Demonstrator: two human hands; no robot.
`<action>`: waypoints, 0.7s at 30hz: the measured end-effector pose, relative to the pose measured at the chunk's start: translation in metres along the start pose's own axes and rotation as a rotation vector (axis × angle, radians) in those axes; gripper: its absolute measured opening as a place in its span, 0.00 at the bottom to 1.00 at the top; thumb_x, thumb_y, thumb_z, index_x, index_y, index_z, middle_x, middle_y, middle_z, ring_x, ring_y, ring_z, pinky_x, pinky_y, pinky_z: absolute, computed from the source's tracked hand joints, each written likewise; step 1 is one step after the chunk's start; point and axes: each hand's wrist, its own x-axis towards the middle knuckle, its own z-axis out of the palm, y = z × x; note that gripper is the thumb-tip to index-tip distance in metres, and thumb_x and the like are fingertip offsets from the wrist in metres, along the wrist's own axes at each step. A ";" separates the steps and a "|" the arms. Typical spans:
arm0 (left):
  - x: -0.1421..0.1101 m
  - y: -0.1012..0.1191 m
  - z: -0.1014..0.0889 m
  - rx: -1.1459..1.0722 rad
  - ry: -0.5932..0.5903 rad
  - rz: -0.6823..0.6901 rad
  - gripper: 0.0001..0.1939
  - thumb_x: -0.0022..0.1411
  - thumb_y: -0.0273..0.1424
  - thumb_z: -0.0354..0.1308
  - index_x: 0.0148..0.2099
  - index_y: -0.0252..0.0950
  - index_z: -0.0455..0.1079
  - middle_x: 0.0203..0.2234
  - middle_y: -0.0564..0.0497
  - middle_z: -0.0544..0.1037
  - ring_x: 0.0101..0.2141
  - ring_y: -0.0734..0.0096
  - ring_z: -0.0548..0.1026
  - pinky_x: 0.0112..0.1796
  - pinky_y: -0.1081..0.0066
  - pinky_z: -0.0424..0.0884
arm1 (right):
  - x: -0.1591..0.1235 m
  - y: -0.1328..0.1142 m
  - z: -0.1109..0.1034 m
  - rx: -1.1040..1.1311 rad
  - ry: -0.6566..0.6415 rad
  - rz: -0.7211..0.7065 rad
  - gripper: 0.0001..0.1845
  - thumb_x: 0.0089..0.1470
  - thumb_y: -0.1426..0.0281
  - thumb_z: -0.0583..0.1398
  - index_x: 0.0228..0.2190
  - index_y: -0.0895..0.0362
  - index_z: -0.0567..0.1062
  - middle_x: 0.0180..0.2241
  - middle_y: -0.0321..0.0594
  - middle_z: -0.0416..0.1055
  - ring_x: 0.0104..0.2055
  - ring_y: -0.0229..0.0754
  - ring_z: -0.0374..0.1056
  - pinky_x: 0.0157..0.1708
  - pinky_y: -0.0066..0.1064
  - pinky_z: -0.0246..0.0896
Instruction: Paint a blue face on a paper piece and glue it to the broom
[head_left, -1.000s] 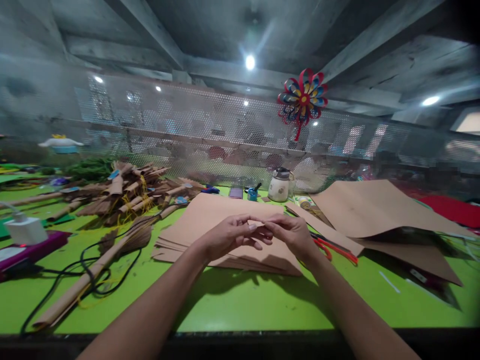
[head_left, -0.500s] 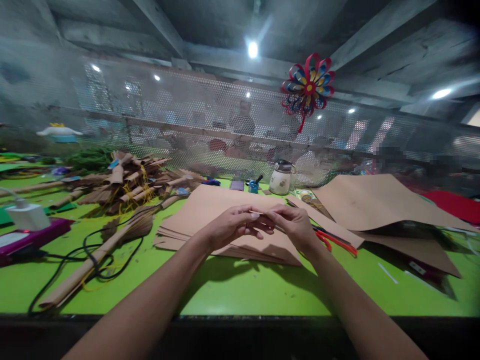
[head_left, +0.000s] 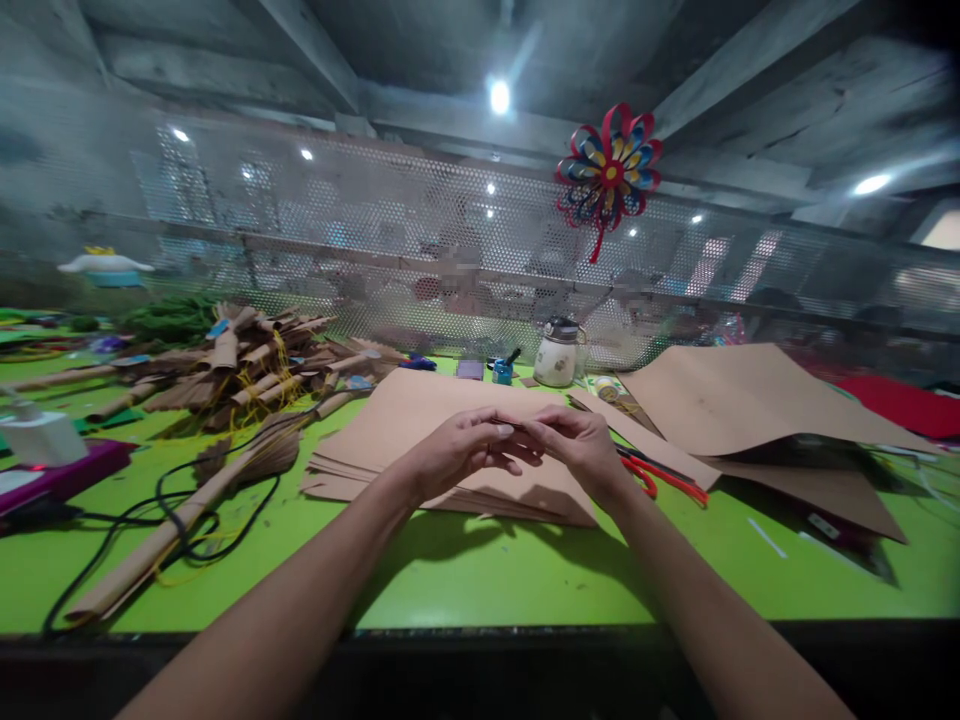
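My left hand [head_left: 459, 452] and my right hand [head_left: 583, 450] meet over a stack of brown kraft paper [head_left: 405, 410], thumbs and fingers pinched close together. Something thin and dark seems to lie between the fingertips, but it is too small and too covered by the fingers to name. The lower fingers of my left hand are loosely curled. Beside my right wrist, red-handled scissors [head_left: 660, 478] rest on the green table [head_left: 480, 590], partly hidden by the hand.
On the left lie a pile of rolled brown paper pieces [head_left: 255, 365], a black cable [head_left: 176, 515] and a purple power strip [head_left: 82, 470]. A white jar [head_left: 555, 355] and a blue bottle [head_left: 502, 371] stand behind the stack. Large brown sheets [head_left: 750, 400] spread to the right.
The whole view has shifted slightly, so the table's things sit a little further left. Both hands keep nearly the same pinched pose, with small finger movement only.
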 end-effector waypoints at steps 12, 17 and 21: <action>0.003 -0.004 -0.003 -0.014 -0.011 0.002 0.14 0.62 0.32 0.53 0.47 0.28 0.71 0.41 0.35 0.81 0.44 0.53 0.79 0.43 0.60 0.71 | 0.000 0.001 0.002 -0.053 0.011 -0.046 0.15 0.49 0.56 0.68 0.26 0.57 0.82 0.25 0.40 0.76 0.27 0.40 0.69 0.28 0.31 0.67; 0.001 -0.002 0.002 -0.003 0.030 0.002 0.12 0.61 0.30 0.52 0.45 0.29 0.70 0.39 0.37 0.81 0.42 0.55 0.79 0.43 0.60 0.71 | 0.000 0.005 0.001 -0.071 0.010 -0.057 0.15 0.49 0.56 0.68 0.28 0.57 0.81 0.25 0.40 0.77 0.27 0.40 0.70 0.27 0.32 0.67; 0.003 -0.005 0.001 0.027 0.076 -0.011 0.11 0.57 0.28 0.53 0.42 0.30 0.70 0.36 0.38 0.81 0.39 0.57 0.80 0.41 0.61 0.72 | -0.001 0.004 0.004 -0.089 -0.022 -0.079 0.14 0.51 0.57 0.67 0.31 0.56 0.81 0.28 0.41 0.78 0.31 0.42 0.72 0.32 0.34 0.69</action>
